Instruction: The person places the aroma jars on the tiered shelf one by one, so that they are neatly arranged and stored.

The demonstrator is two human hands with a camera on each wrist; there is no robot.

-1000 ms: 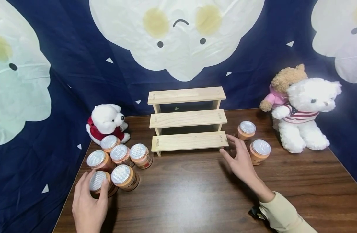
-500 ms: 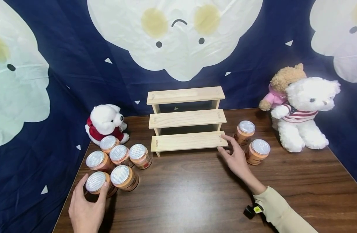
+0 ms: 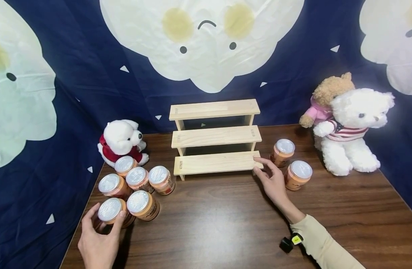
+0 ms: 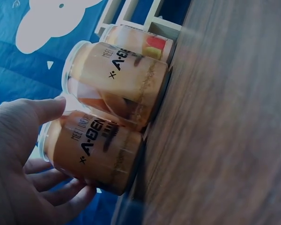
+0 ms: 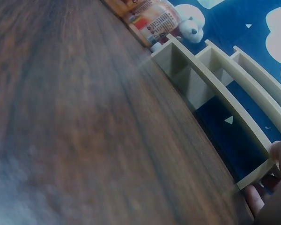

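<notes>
My left hand (image 3: pixel 100 241) holds the nearest orange jar (image 3: pixel 110 210), thumb on one side and fingers round the other. In the left wrist view, that jar (image 4: pixel 91 150) stands upright on the table against another jar (image 4: pixel 117 84). My right hand (image 3: pixel 273 183) grips the right end of the lowest step of a three-tier wooden display stand (image 3: pixel 216 163). In the right wrist view, the thumb lies at the front edge of the stand (image 5: pixel 215 86), and fingers show behind its end support; the rest of that hand is cut off.
Several more silver-lidded jars (image 3: pixel 138 176) cluster at the left, before a white plush dog (image 3: pixel 122 138). Two jars (image 3: pixel 298 175) stand right of the stand, near a white plush bear (image 3: pixel 352 130) and a brown one (image 3: pixel 332 91). A blue cloth (image 3: pixel 152 89) hangs behind the table (image 3: pixel 206 224).
My left hand has drawn slightly back and lowered round the nearest jar. My right hand has shifted a little left and closed on the end of the lowest step.
</notes>
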